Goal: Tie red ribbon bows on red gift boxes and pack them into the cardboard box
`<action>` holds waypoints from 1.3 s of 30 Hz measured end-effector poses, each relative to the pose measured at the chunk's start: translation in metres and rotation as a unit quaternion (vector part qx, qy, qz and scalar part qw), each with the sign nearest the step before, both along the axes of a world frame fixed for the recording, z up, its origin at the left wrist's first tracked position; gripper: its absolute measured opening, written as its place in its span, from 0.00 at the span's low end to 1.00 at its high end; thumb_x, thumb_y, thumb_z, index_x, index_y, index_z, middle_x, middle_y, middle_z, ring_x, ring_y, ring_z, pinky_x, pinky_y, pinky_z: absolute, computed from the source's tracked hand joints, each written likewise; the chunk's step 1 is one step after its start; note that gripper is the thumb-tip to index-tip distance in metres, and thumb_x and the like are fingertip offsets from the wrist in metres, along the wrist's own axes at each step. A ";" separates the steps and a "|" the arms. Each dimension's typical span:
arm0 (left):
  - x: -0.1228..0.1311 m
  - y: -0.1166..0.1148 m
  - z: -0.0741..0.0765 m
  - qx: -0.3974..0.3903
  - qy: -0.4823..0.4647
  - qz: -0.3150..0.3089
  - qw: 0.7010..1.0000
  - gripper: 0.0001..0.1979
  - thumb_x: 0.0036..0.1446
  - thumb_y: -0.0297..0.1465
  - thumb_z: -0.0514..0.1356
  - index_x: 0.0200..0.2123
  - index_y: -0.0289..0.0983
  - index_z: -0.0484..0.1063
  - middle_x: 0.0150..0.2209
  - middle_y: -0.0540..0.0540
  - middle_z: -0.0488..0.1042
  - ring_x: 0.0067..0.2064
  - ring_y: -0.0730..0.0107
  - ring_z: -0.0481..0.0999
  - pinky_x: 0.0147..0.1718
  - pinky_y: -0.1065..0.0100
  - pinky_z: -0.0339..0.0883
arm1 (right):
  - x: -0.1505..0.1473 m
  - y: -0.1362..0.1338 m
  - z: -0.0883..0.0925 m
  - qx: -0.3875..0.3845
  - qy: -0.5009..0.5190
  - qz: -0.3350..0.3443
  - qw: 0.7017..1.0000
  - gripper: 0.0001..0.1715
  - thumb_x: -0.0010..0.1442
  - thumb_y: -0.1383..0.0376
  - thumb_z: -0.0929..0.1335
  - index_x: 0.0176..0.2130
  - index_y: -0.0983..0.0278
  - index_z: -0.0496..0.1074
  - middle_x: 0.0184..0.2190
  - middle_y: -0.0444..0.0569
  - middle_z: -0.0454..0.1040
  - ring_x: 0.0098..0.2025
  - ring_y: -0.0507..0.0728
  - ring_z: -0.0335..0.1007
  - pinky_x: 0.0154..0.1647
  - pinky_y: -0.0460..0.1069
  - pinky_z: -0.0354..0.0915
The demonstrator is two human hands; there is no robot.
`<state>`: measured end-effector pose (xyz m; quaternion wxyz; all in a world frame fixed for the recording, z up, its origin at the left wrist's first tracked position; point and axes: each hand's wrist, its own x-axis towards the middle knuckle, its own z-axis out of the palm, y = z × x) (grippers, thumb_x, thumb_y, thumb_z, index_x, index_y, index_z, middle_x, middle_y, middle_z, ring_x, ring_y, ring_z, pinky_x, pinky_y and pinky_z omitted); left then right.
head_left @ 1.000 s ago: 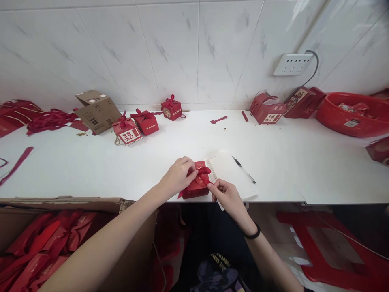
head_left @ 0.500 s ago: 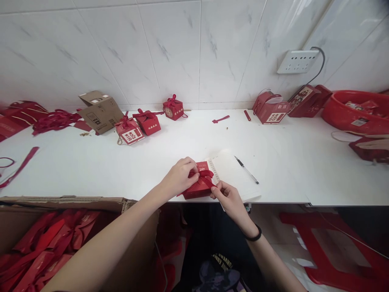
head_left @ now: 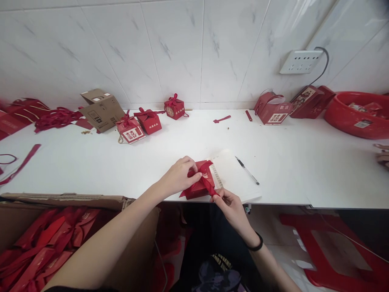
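Observation:
A small red gift box [head_left: 197, 191] sits near the table's front edge, with a red ribbon [head_left: 208, 184] tied in a bow on its top. My left hand [head_left: 182, 175] lies over the box's left side, its thumb and fingers pinching the ribbon at the knot. Lower right of the box, my right hand [head_left: 228, 205] is closed on the ribbon's tail, which is drawn out taut. Just right of the box lies an open notebook [head_left: 234, 178] with a black pen [head_left: 247, 171] on it.
Several red boxes with bows [head_left: 131, 129] stand toward the wall, beside a brown cardboard box [head_left: 102, 111]. A red basin [head_left: 360, 115] sits at the right, with another person's hand [head_left: 383, 156] near it. An open carton [head_left: 138, 227] of red boxes stands lower left.
My right hand has moved slightly down, pulling the ribbon's tail further from the knot. The other person's hand and the dark red piece have shifted right, nearly out of view.

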<state>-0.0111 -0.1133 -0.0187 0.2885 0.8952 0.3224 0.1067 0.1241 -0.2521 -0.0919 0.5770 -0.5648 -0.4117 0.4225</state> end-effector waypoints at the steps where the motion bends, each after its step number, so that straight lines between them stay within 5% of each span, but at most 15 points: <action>1: 0.000 0.000 0.001 -0.007 -0.001 -0.003 1.000 0.07 0.55 0.35 0.54 0.29 0.37 0.68 0.39 0.47 0.68 0.41 0.65 0.70 0.44 0.61 0.65 | 0.000 0.000 0.000 -0.006 -0.005 0.008 1.000 0.20 0.55 0.53 0.66 0.22 0.62 0.57 0.23 0.45 0.68 0.28 0.54 0.63 0.31 0.47 0.59; 10: 0.000 0.001 -0.004 0.025 0.003 -0.015 1.000 0.04 0.53 0.30 0.55 0.31 0.38 0.68 0.39 0.47 0.67 0.42 0.65 0.70 0.44 0.62 0.65 | 0.005 -0.012 -0.004 -0.062 -0.106 0.077 0.989 0.17 0.59 0.56 0.62 0.25 0.64 0.66 0.25 0.46 0.71 0.30 0.54 0.66 0.33 0.47 0.60; 14: 0.000 0.002 -0.003 0.004 0.001 -0.027 1.000 0.05 0.52 0.30 0.55 0.33 0.38 0.69 0.41 0.47 0.66 0.45 0.64 0.69 0.47 0.62 0.63 | -0.016 -0.016 -0.003 -0.097 -0.105 0.208 0.968 0.11 0.59 0.60 0.64 0.30 0.64 0.71 0.27 0.46 0.73 0.31 0.53 0.68 0.33 0.46 0.61; 17: -0.001 0.003 -0.002 -0.007 0.002 -0.028 1.000 0.06 0.51 0.30 0.55 0.33 0.38 0.69 0.41 0.46 0.66 0.45 0.63 0.69 0.48 0.62 0.63 | -0.047 -0.010 -0.006 -0.104 -0.006 0.272 0.957 0.14 0.59 0.60 0.64 0.43 0.65 0.70 0.30 0.47 0.74 0.32 0.54 0.71 0.34 0.47 0.64; 21: -0.001 0.002 -0.003 -0.010 0.001 -0.021 1.000 0.05 0.52 0.30 0.55 0.33 0.38 0.69 0.41 0.46 0.66 0.45 0.63 0.68 0.48 0.61 0.63 | -0.081 0.011 -0.009 -0.090 0.129 0.199 0.967 0.31 0.59 0.49 0.62 0.52 0.68 0.64 0.32 0.52 0.75 0.28 0.54 0.73 0.30 0.47 0.66; 25: 0.000 -0.001 -0.007 -0.010 -0.017 -0.009 1.000 0.05 0.52 0.30 0.55 0.34 0.39 0.69 0.41 0.47 0.65 0.46 0.63 0.67 0.48 0.60 0.63 | -0.088 0.028 -0.004 -0.081 0.187 0.094 0.974 0.37 0.54 0.40 0.60 0.35 0.71 0.72 0.24 0.53 0.75 0.23 0.54 0.71 0.23 0.46 0.64; 29: 0.003 -0.003 -0.009 -0.012 -0.020 0.004 1.000 0.05 0.51 0.29 0.55 0.33 0.39 0.68 0.41 0.47 0.65 0.46 0.63 0.66 0.48 0.60 0.63 | -0.085 0.030 0.003 -0.076 0.202 0.057 0.975 0.35 0.53 0.40 0.62 0.30 0.71 0.72 0.20 0.53 0.74 0.19 0.53 0.69 0.16 0.43 0.58; 39: 0.005 -0.002 -0.009 -0.064 -0.017 0.051 0.997 0.04 0.50 0.31 0.57 0.31 0.39 0.70 0.39 0.47 0.65 0.46 0.62 0.67 0.46 0.60 0.64 | -0.089 0.032 0.005 -0.079 0.243 0.032 0.966 0.27 0.54 0.49 0.64 0.27 0.71 0.74 0.22 0.54 0.76 0.16 0.52 0.67 0.18 0.45 0.61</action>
